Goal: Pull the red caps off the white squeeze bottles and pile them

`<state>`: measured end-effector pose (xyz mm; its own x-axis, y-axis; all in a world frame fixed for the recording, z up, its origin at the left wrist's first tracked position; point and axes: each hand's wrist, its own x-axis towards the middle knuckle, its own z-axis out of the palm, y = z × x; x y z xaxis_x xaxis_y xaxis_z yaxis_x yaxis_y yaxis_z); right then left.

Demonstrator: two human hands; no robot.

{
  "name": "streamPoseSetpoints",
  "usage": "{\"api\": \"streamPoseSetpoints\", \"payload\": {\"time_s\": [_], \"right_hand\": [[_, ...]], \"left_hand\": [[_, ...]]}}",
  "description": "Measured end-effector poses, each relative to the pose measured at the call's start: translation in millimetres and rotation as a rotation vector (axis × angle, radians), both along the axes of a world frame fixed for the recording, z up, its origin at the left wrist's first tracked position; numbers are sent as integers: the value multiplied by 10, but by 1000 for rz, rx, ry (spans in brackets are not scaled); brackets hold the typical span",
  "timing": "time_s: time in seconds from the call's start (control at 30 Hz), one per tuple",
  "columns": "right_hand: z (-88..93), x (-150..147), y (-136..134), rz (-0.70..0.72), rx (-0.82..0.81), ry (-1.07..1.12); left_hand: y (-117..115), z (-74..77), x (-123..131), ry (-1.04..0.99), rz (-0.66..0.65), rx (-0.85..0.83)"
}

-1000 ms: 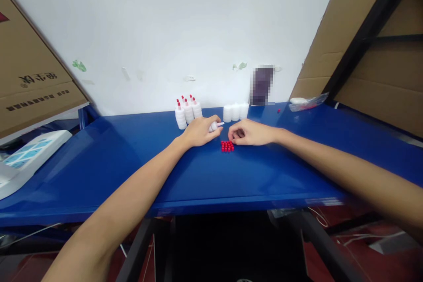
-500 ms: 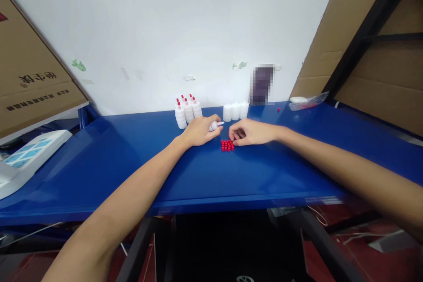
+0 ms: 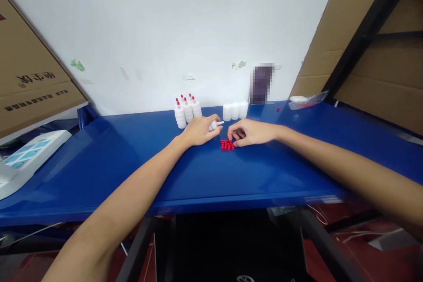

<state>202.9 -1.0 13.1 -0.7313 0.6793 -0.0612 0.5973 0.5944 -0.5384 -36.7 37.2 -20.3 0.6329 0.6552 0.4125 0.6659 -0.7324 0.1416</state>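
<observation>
Little has moved over the past second: the left hand (image 3: 200, 131) has kept its place, while the thumb and forefinger of the right hand (image 3: 249, 132) stand slightly wider apart. Left fingers and thumb are wrapped around a white bottle (image 3: 213, 126), partly hidden in the grip. Right fingers curl loosely, with a small gap before the thumb; whether anything small sits between them is too fine to make out.

The bottle lies tipped over, its long axis running sideways from the left palm, so that its bare nozzle (image 3: 220, 123) points at the right fingertips, near but apart. Red caps (image 3: 227, 145) sit in a tight block nearer the person than the nozzle, in the gap between both hands. The right hand is the nearer one, its thumb tip at the block's edge; actual contact is unclear.

Just beyond the left hand stands a cluster of red-tipped bottles (image 3: 187, 112); beyond the right hand's fingertips stand white containers (image 3: 235, 111) in a group. Farther out past the right hand, one lone red cap (image 3: 278, 109) and a clear plastic bag (image 3: 309, 102) rest on the blue surface (image 3: 198, 176).
</observation>
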Motion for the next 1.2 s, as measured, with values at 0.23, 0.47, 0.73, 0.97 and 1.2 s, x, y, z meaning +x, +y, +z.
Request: {"api": "streamPoseSetpoints", "payload": {"time_s": [0.23, 0.47, 0.73, 0.97, 1.2], "right_hand": [[-10, 12, 14, 4, -6, -3], [-6, 9, 6, 4, 3, 1], [7, 7, -4, 2, 1, -3], [-12, -3, 13, 4, 19, -7], [-14, 12, 20, 13, 2, 6]], "left_hand": [[-11, 9, -1, -1, 3, -8], [-7, 11, 1, -8, 3, -14], [-15, 19, 1, 2, 4, -13], [-7, 8, 4, 6, 16, -17], [3, 0, 0, 8, 11, -5]]}}
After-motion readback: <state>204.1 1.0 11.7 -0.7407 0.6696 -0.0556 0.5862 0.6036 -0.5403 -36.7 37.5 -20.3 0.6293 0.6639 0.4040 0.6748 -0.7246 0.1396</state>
